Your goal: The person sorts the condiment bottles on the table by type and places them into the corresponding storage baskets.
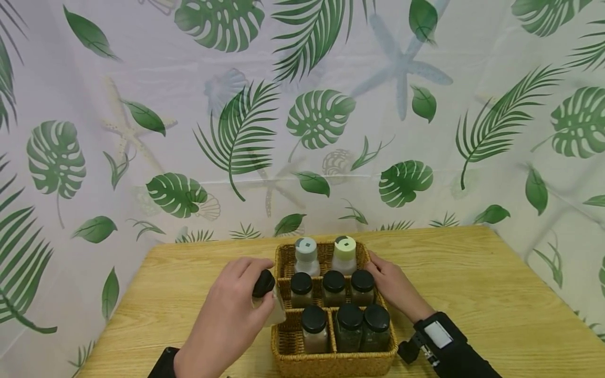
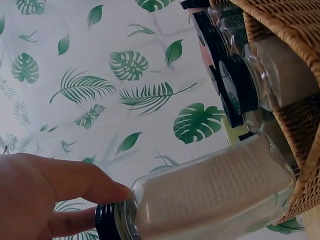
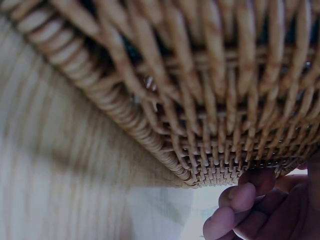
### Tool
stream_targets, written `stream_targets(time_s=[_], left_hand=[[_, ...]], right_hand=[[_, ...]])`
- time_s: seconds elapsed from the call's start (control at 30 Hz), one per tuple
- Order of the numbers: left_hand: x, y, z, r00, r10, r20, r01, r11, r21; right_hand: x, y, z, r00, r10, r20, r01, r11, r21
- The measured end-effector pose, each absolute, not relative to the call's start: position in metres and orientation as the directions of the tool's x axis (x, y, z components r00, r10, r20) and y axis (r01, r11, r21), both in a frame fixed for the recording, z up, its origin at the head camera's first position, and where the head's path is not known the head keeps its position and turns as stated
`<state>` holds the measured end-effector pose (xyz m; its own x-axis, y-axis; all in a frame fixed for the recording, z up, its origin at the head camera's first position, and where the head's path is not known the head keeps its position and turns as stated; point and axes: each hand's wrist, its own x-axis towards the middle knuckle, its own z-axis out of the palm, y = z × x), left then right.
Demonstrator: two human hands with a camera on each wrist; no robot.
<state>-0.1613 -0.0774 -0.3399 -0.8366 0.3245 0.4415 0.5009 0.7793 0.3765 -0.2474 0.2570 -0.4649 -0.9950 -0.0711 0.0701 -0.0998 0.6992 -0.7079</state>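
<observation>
At the left side of the divided wicker basket (image 1: 331,363), my left hand (image 1: 231,304) pinches a glass spice jar (image 2: 215,195) by its black lid. The jar is tilted and filled with pale powder. Its lower end lies close to the basket's left rim; whether they touch I cannot tell. My right hand (image 1: 394,283) holds the basket's far right side, its fingers (image 3: 240,197) curled against the woven wall in the right wrist view. Several black-lidded jars (image 1: 314,319) stand in the front and middle compartments. The front left compartment has bare woven floor beside its jar.
In the back compartment stand a grey-capped bottle (image 1: 306,254) and a yellow-green-capped bottle (image 1: 344,254). The basket rests on a wooden table (image 1: 454,273). A leaf-patterned cloth (image 1: 350,173) hangs behind the table.
</observation>
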Motion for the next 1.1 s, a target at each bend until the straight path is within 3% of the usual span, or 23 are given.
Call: stream_targets(time_s=[0.6, 1.1], left_hand=[[-0.158, -0.062, -0.349, -0.814, 0.419, 0.403, 0.565, 0.73, 0.384], [-0.161, -0.057, -0.371, -0.771, 0.475, 0.425, 0.62, 0.714, 0.326]], right_hand=[[-0.247, 0.258, -0.466, -0.991, -0.079, 0.104, -0.13, 0.69, -0.712], [-0.248, 0.258, -0.466, -0.993, -0.079, 0.093, -0.121, 0.698, -0.706]])
